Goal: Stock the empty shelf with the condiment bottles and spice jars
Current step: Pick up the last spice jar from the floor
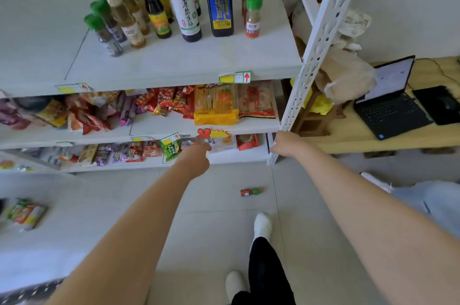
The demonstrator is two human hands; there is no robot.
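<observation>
The top shelf (174, 63) is filled with condiment bottles (185, 5) and green-capped spice jars (253, 17), all set upright in rows. One small spice jar (249, 192) is seen lying on its side on the floor, between the two arms and well below that shelf. The left hand (196, 155) is held out low in front of the bottom shelf. Its fingers are bent in and blurred, so it cannot be told if anything is held. The right hand (286, 144) is placed against the white post (321, 30) at the shelf's corner. Its fingers are tucked out of sight, so a grip cannot be told. Snack bags (214, 105) are packed on the lower shelves.
</observation>
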